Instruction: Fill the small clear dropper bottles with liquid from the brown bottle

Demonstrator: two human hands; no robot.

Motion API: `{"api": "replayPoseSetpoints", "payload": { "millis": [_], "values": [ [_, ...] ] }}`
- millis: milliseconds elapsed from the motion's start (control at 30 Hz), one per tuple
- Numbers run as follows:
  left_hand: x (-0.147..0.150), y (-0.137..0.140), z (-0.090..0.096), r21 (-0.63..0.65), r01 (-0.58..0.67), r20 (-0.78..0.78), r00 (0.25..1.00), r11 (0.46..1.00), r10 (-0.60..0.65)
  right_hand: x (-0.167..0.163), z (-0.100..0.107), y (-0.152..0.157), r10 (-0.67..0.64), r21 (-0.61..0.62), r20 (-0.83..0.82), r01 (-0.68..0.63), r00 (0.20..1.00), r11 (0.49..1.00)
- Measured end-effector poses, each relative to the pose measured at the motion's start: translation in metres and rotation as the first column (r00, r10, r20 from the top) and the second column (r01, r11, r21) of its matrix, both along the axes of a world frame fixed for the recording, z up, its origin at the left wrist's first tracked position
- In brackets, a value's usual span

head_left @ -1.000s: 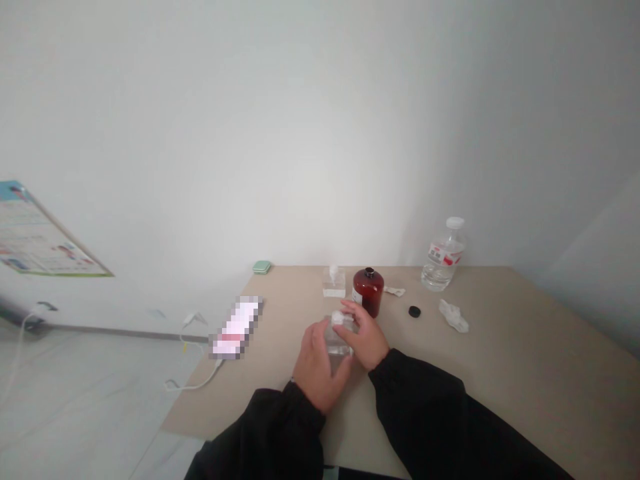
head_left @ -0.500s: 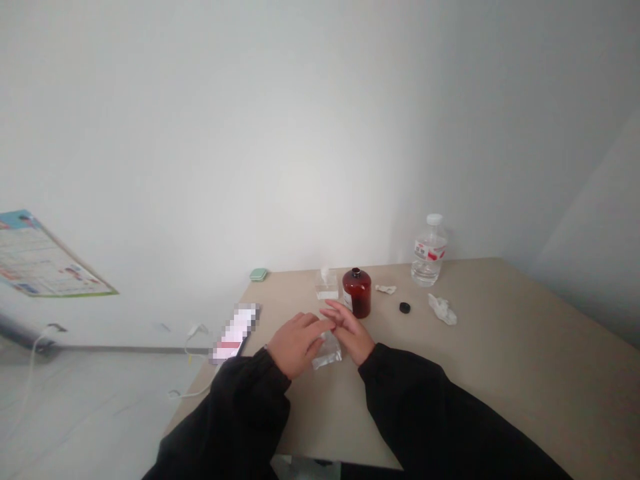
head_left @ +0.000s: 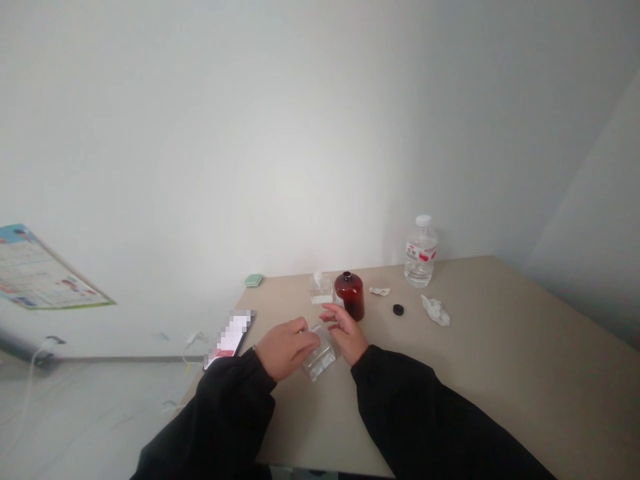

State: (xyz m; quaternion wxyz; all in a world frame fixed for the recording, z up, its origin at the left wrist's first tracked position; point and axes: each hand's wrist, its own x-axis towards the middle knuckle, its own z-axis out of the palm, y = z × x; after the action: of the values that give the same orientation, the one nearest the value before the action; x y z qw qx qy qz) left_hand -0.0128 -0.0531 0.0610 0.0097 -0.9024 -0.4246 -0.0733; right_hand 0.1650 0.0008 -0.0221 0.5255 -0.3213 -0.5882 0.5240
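Note:
My left hand (head_left: pixel 287 349) is over the table, thumb and fingers brought together at the upper left edge of a clear, shiny plastic packet (head_left: pixel 321 362). The fingertips partly cover the packet, and its contents cannot be made out. On the packet's right side is my right hand (head_left: pixel 347 331), its fingers apart and slightly bent, with nothing visible in them. Just behind that hand stands a brown-red bottle (head_left: pixel 351 298) with an uncapped neck. A small clear box (head_left: pixel 321 293) with white tissue sticking up is left of the bottle.
A black cap (head_left: pixel 398 310) and crumpled tissues (head_left: pixel 436 311) lie to the right. Behind them stands a water bottle (head_left: pixel 420 257) with a white cap. On the left are a phone (head_left: pixel 230 340) and a small green case (head_left: pixel 254 281). A wall (head_left: pixel 300 133) borders the table's back.
My hands have moved apart; their fingertips overlapped before. The left fingers have drawn together at the packet, which shows more and sits at a different angle. The view has shifted slightly.

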Motion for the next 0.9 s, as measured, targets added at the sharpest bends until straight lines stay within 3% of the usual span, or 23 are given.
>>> {"api": "replayPoseSetpoints", "payload": {
  "millis": [233,500,733,800,900],
  "values": [
    [0.011,-0.003,0.019,-0.035,-0.047,-0.247,0.968,0.998,0.037,0.003,0.003,0.001,-0.018,-0.020,0.003,0.018,1.000,1.000],
    [0.001,0.008,0.030,0.046,-0.166,-0.265,0.949,0.985,0.173,0.002,0.002,0.004,-0.043,-0.038,0.010,0.043,0.999,0.998],
    [-0.016,0.046,0.051,0.117,-0.393,-0.202,0.890,0.912,0.409,0.001,0.003,0.003,0.003,-0.075,0.039,0.000,0.999,0.997],
    [-0.019,0.062,0.054,0.090,-0.494,-0.181,0.846,0.865,0.502,0.000,0.004,0.002,0.017,-0.087,0.054,-0.012,0.998,0.996],
    [-0.021,0.088,0.053,0.072,-0.538,-0.186,0.820,0.840,0.541,0.000,0.004,0.001,0.022,-0.101,0.079,-0.014,0.997,0.995]
  ]
}}
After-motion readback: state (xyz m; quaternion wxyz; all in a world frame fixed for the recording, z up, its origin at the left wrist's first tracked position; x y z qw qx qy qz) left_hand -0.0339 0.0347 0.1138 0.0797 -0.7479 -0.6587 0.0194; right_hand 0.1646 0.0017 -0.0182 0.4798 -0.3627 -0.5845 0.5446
